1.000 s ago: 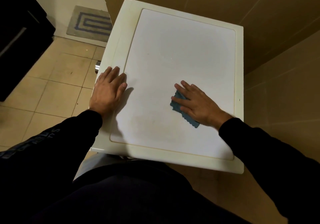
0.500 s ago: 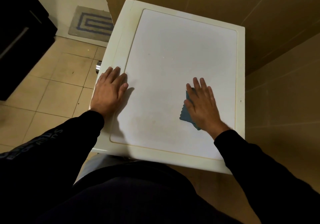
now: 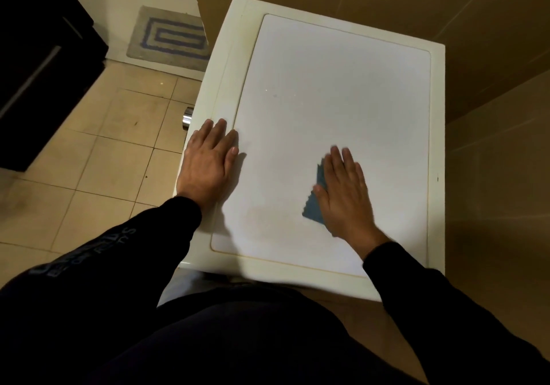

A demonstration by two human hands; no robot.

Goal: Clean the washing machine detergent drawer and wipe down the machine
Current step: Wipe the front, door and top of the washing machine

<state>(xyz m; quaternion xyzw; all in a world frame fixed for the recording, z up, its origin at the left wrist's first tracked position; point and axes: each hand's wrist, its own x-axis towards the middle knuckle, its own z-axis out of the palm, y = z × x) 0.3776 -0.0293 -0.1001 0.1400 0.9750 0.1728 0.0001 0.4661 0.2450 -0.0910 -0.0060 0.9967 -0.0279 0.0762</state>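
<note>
The washing machine's white top (image 3: pixel 327 92) fills the middle of the view, seen from above. My right hand (image 3: pixel 345 197) lies flat with straight fingers on a small blue cloth (image 3: pixel 314 210), pressing it to the top near the front right. Only the cloth's left edge shows beside the hand. My left hand (image 3: pixel 208 161) rests flat on the top's left rim, fingers pointing away from me. The detergent drawer is out of sight.
Tan tiled walls (image 3: pixel 491 116) stand close behind and to the right of the machine. A grey and blue mat (image 3: pixel 169 37) lies on the beige tiled floor (image 3: pixel 104 146) at the left. A dark cabinet (image 3: pixel 35 66) stands far left. A small metal piece (image 3: pixel 187 118) shows by the machine's left side.
My right hand has slid the cloth to the right across the top and turned its fingers from pointing left to pointing away from me. My left hand has stayed put.
</note>
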